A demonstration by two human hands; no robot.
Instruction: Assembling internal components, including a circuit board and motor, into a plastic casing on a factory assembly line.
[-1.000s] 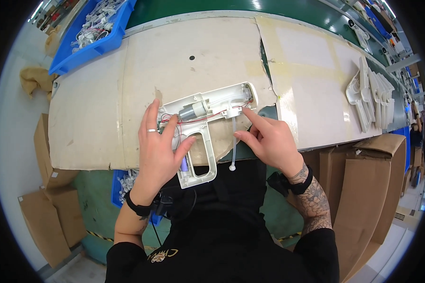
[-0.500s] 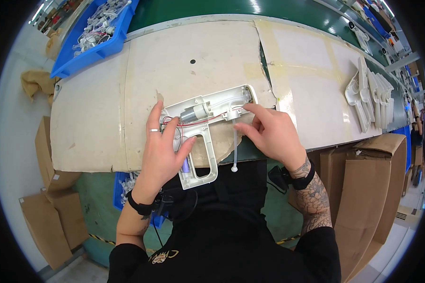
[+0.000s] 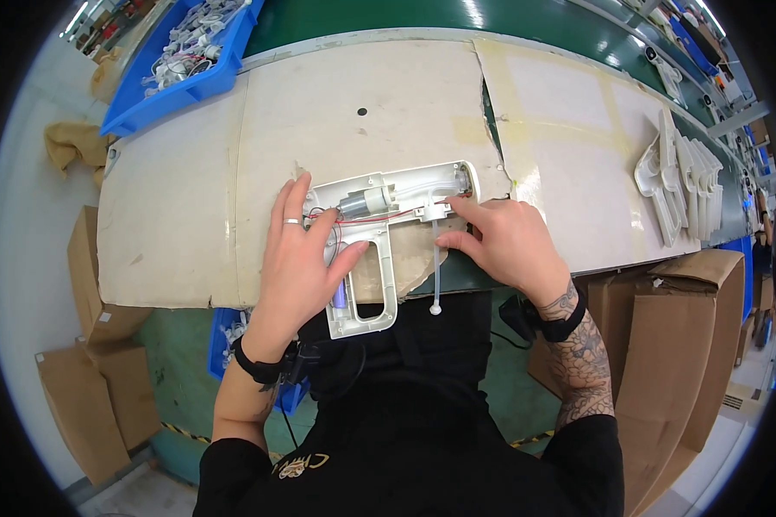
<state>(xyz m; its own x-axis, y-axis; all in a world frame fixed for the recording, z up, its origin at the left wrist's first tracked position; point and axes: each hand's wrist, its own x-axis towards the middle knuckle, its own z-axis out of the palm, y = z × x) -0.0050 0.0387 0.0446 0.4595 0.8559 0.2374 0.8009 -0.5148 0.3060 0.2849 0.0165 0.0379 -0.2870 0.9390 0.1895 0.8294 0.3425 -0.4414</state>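
A white gun-shaped plastic half shell (image 3: 390, 284) lies with its inside facing up at the table's front edge, its handle loop toward me. Inside it sit a silver motor (image 3: 353, 207), red wires (image 3: 375, 220), a clear tube (image 3: 418, 190) and a white fitting (image 3: 434, 210). From that fitting a thin white tube (image 3: 437, 267) with a round end hangs toward me. A purple cylinder (image 3: 340, 295) shows in the handle. My left hand (image 3: 297, 258) spreads its fingers over the shell's left end, by the motor and wires. My right hand (image 3: 513, 241), index and thumb apart, touches near the fitting.
A blue bin (image 3: 168, 103) of small white parts with wires stands at the far left. Several white shells (image 3: 681, 185) are stacked at the right. Cardboard boxes (image 3: 672, 370) stand right of my body, another bin (image 3: 220, 345) below the table. A torn cardboard sheet (image 3: 302, 103) covers the worktop.
The view has shifted slightly. The shell has turned a little, its handle now more upright. Both hands stay at about the same places on it.
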